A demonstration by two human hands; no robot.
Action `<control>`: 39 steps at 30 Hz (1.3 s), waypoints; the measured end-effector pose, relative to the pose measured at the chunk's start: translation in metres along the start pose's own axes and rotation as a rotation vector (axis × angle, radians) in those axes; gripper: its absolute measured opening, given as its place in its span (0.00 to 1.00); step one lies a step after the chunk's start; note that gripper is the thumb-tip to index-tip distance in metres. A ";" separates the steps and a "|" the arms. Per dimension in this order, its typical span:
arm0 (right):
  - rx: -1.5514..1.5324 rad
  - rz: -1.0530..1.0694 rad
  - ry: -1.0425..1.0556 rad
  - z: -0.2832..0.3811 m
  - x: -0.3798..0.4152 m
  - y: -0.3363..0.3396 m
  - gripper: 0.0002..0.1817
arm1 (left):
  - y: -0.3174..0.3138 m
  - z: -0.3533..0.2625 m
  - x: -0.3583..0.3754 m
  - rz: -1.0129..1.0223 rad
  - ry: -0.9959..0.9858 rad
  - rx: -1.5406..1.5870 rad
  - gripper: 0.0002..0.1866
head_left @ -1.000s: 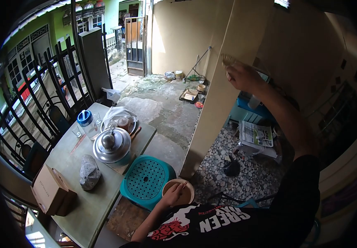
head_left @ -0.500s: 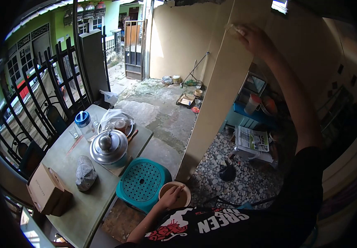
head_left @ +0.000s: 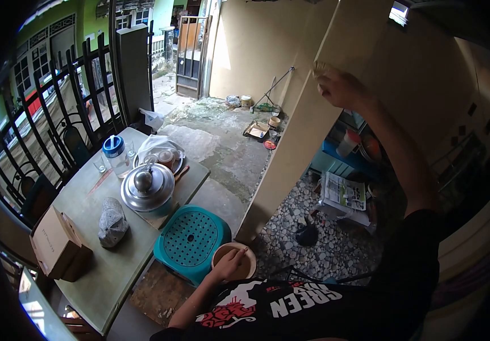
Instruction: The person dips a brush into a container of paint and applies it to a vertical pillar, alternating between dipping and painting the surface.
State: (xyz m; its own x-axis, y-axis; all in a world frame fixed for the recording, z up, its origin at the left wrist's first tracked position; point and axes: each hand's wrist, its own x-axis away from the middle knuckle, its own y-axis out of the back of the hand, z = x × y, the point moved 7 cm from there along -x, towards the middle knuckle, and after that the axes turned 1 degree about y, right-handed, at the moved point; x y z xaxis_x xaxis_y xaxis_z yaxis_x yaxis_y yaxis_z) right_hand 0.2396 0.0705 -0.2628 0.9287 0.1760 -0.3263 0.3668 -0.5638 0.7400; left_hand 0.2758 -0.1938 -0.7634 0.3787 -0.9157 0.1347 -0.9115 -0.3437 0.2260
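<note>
My right hand (head_left: 341, 89) is raised at the upper right and closed around a paintbrush (head_left: 321, 69). The pale bristles are at the beige wall end (head_left: 307, 108), close to its surface; whether they touch cannot be told. Low in front of my body, my left hand (head_left: 229, 265) grips the rim of a round, peach-coloured tub (head_left: 248, 262). The tub's contents look beige. Right beside the tub stands a teal plastic stool (head_left: 191, 237).
On the left, a table (head_left: 94, 264) bears a cardboard box (head_left: 57, 244), a bagged bundle (head_left: 112, 223), a lidded metal pot (head_left: 147, 187) and a blue-lidded jug (head_left: 117, 154). A paint tray (head_left: 257, 130) lies on the concrete. Newspapers (head_left: 344, 191) sit beyond the wall end.
My right hand and the paintbrush have moved down along the wall end. The camera view has tilted slightly. My left hand stays on the tub.
</note>
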 end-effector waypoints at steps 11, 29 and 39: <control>0.262 -0.610 0.088 -0.053 -0.022 0.129 0.13 | -0.005 -0.003 -0.004 0.022 0.110 0.088 0.26; -0.282 -0.035 -0.062 0.034 0.030 -0.043 0.08 | -0.008 0.002 -0.004 0.071 0.159 0.105 0.21; 0.206 -0.522 -0.057 -0.068 -0.037 0.136 0.10 | -0.006 -0.003 -0.002 0.072 0.156 0.076 0.22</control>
State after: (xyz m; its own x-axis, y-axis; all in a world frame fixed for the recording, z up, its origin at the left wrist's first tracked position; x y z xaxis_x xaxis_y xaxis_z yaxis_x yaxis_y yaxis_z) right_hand 0.2584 0.0422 -0.1104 0.6204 0.4332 -0.6538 0.7535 -0.5604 0.3438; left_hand 0.2810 -0.1894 -0.7620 0.3272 -0.8971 0.2969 -0.9443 -0.2990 0.1373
